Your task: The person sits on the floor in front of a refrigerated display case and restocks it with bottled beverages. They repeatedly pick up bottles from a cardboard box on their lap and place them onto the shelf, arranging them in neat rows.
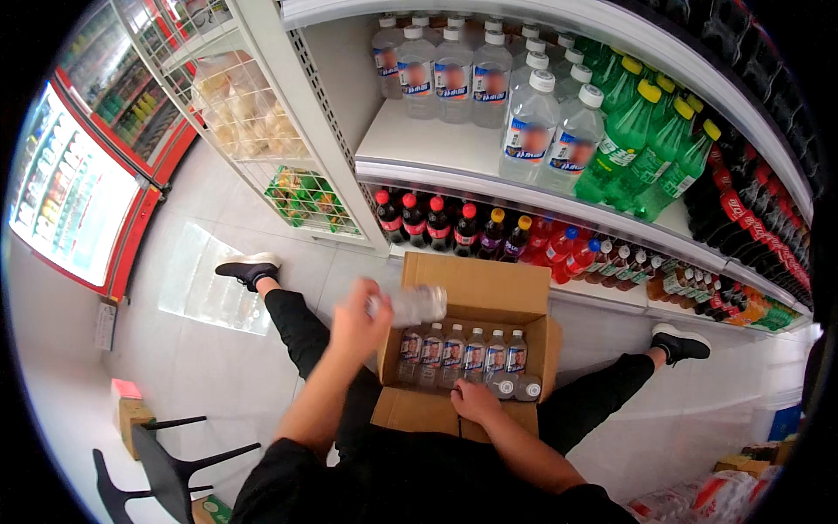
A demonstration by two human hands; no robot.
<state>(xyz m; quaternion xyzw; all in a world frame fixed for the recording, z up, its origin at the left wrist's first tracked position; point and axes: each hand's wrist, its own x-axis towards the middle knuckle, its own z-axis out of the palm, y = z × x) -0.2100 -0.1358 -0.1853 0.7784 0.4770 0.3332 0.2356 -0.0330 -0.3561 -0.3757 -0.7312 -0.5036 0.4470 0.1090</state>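
My left hand (363, 314) is raised over the left side of an open cardboard box (474, 281). It grips a clear plastic bottle (419, 306), tilted nearly level and blurred. Inside the box a row of labelled clear bottles (452, 354) lies with white caps towards the shelf. Two more bottles (516, 386) show their white caps upward in the near right corner. Curled fingers of my right hand (478, 401) reach over the box's near edge, beside the bottles. Whether they hold one is hidden.
Clear bottles (452, 75) and green soda bottles (632, 144) stand on the shelf (425, 141) ahead. Cola bottles (438, 226) line the lower shelf. Plastic film (209, 281) lies on the floor by my left shoe (249, 270). A dark chair (167, 468) is at lower left.
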